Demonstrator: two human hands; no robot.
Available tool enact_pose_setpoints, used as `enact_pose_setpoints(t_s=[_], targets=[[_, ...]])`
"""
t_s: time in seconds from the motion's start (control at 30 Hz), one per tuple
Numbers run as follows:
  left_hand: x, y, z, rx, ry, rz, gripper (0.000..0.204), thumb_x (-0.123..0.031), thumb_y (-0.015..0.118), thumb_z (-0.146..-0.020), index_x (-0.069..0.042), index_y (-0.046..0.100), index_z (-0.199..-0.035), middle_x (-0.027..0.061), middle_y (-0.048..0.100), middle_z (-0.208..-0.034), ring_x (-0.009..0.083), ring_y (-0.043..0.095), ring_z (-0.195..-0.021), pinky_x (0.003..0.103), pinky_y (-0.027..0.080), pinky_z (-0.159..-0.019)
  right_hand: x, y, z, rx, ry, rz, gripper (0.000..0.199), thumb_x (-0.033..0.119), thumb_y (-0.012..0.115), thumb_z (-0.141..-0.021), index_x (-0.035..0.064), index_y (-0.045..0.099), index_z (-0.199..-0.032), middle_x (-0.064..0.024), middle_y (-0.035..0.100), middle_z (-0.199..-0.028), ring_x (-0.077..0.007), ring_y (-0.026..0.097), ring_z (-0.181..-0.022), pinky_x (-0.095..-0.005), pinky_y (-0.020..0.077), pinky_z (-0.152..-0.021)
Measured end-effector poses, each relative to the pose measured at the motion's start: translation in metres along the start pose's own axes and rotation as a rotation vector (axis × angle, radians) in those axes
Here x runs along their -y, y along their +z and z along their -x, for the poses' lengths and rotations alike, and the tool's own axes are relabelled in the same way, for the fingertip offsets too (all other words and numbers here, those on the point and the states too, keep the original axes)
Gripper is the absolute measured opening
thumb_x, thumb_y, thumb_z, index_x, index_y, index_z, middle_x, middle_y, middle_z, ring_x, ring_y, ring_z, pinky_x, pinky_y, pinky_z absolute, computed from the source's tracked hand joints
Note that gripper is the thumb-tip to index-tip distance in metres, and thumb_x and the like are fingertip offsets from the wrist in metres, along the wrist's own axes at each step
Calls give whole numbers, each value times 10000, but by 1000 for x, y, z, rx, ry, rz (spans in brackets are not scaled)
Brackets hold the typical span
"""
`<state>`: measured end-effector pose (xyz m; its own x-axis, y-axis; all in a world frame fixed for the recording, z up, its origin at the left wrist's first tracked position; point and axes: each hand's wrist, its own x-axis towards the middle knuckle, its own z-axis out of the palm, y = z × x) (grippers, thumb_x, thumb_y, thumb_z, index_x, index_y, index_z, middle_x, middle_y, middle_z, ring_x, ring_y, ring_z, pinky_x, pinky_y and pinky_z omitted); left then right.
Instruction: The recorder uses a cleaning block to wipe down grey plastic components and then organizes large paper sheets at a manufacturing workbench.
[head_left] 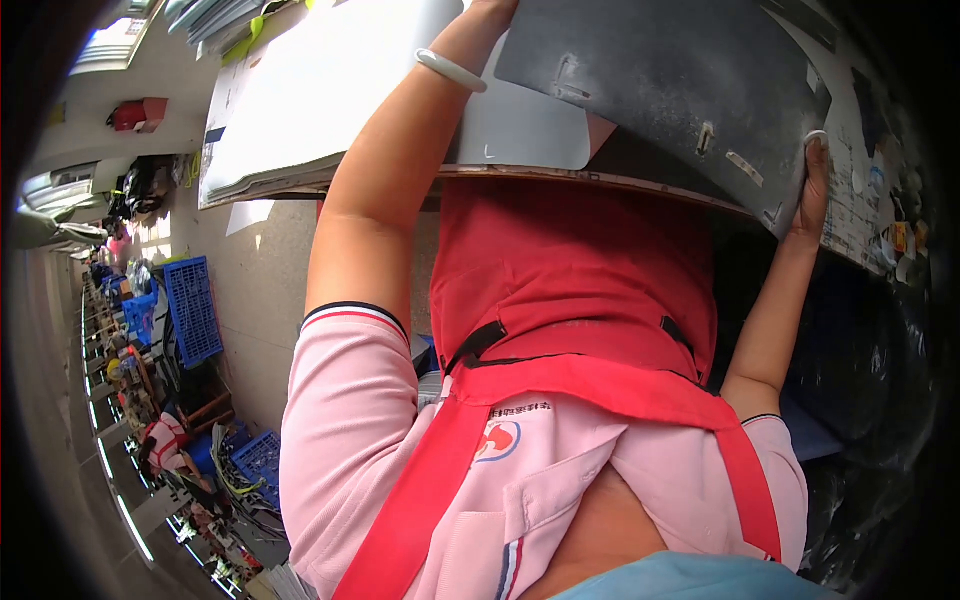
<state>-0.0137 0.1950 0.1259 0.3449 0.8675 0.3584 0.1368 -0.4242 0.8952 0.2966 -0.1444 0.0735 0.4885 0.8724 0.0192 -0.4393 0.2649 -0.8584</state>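
Item: dark panel (660,90), lying on the bench (560,178). We grip its right edge with our right hand (812,190); left hand (492,8) mostly hidden, grip unclear. Step: positioning; next needs steady two-handed shift.

The right hand (812,190) is gripping the near right edge of a dark grey panel (670,80) lying on the worktop (560,175); the left hand, wearing a pale bangle (450,70), is reaching toward its far edge.

Bright daylight, glare top-left (fisheye rim dark).
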Motion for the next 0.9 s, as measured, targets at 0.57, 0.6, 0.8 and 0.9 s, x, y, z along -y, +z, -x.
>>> enact_pose_setpoints(t_s=[0.57,0.6,0.8,0.9], targets=[[130,-396,185,-893,-583,-112,226,-225,713,-911,-18,625,-894,30,586,-673,113,521,-494,263,463,-430,-25,-36,-22,-192,149,103,382,262,659,-991,79,565,-1312,-84,599,-1309,-234,574,-1216,-372,497,-1032],[126,-398,184,-879,-615,-190,270,-228,724,-900,12,629,-981,81,626,-748,169,593,-590,307,520,-532,-24,-37,-27,-155,166,123,374,247,651,-996,74,563,-1315,-78,607,-1294,-221,584,-1200,-363,504,-1022],[91,-376,174,-791,-391,-881,791,-235,734,-864,91,313,-1449,296,441,-1313,389,479,-1248,441,419,-1070,-50,20,-63,115,278,535,197,227,685,-977,81,681,-1110,14,685,-987,-69,643,-911,-210,519,-805],[29,-283,152,-477,26,-714,416,-205,714,-919,-5,633,-1275,154,604,-1199,215,666,-938,314,550,-843,-63,9,-82,165,167,925,275,331,727,-938,86,715,-1062,49,655,-909,-42,572,-835,-212,449,-765]])
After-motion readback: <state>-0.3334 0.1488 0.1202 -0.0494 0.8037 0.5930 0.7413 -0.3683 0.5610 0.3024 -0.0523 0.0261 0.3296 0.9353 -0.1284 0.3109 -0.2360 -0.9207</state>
